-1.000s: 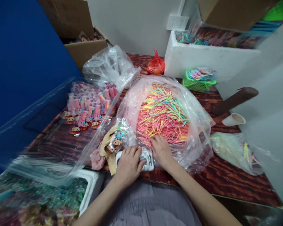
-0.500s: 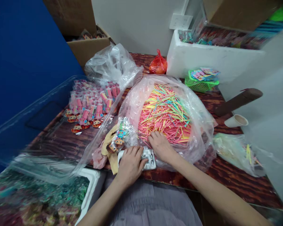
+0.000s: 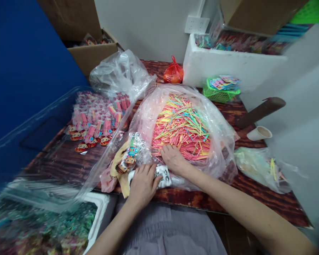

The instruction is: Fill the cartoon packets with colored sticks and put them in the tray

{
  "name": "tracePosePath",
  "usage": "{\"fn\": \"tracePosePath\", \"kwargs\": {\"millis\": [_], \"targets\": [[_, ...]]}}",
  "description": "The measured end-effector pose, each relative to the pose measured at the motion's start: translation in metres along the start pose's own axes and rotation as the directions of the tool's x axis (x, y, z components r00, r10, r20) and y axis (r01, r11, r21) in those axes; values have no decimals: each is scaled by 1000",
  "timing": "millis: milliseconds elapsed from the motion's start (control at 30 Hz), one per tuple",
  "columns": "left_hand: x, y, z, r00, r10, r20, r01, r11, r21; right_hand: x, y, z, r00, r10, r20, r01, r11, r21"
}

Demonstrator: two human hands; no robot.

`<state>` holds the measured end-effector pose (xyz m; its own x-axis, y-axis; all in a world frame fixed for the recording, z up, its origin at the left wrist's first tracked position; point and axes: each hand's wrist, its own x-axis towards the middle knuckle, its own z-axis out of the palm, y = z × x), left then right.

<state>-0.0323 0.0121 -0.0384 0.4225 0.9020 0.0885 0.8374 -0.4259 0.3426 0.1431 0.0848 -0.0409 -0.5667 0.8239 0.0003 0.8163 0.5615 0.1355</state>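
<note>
My left hand (image 3: pixel 143 184) lies over a white packet (image 3: pixel 163 177) with dark printed faces, at the table's front edge. Its fingers are stretched and the thumb is apart. My right hand (image 3: pixel 174 159) touches the near left edge of a big heap of thin coloured sticks (image 3: pixel 180 131), with fingers reaching forward; the undersides of its fingertips are hidden. An opened clear plastic bag (image 3: pixel 220 131) surrounds the heap. Left of the hands, a clear pouch (image 3: pixel 133 150) of sticks with a cartoon head lies on a yellow cloth (image 3: pixel 125 186).
Many filled pouches (image 3: pixel 93 113) are piled on the left, behind crumpled clear plastic (image 3: pixel 122 72). A foam box (image 3: pixel 101 202) stands at lower left. On the right are a paper cup (image 3: pixel 259 133), a brown tube (image 3: pixel 262 111), a green basket (image 3: pixel 220 95) and a small bag (image 3: pixel 263 170).
The whole view has shifted slightly, so the table and its things appear a little further left. Both hands stay at nearly the same places on the packet and sticks.
</note>
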Motion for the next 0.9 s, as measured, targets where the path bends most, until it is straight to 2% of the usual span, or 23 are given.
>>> {"fn": "tracePosePath", "kwargs": {"millis": [200, 333, 400, 500, 567, 633, 700, 800, 900], "targets": [[0, 1, 0, 1000, -10, -10, 10, 1000, -8, -13, 14, -1, 997, 60, 40, -65, 987, 149], [2, 0, 2, 999, -21, -27, 21, 1000, -12, -35, 35, -13, 979, 175, -102, -131, 932, 338], [3, -1, 4, 998, -32, -47, 32, 999, -6, -49, 46, -19, 958, 261, -122, -170, 855, 489], [4, -3, 5, 997, -28, -73, 28, 1000, -4, -74, 60, -22, 934, 358, 6, -272, 698, 663], [4, -4, 5, 996, -12, -83, 11, 1000, -8, -91, 65, -18, 921, 377, 101, -344, 660, 669], [4, -5, 5, 996, -2, -86, 1, 1000, -15, -105, 64, -13, 915, 359, 182, -392, 690, 609], [6, -5, 5, 996, -3, -85, 1, 1000, -18, -114, 57, -8, 922, 305, 240, -387, 756, 528], [10, -3, 6, 996, -9, -87, 7, 1000, -17, -114, 41, -9, 940, 204, 275, -301, 877, 376], [15, -1, 8, 995, -10, -94, 7, 1000, -28, -103, 23, -13, 948, 163, 272, -213, 963, 163]]}}
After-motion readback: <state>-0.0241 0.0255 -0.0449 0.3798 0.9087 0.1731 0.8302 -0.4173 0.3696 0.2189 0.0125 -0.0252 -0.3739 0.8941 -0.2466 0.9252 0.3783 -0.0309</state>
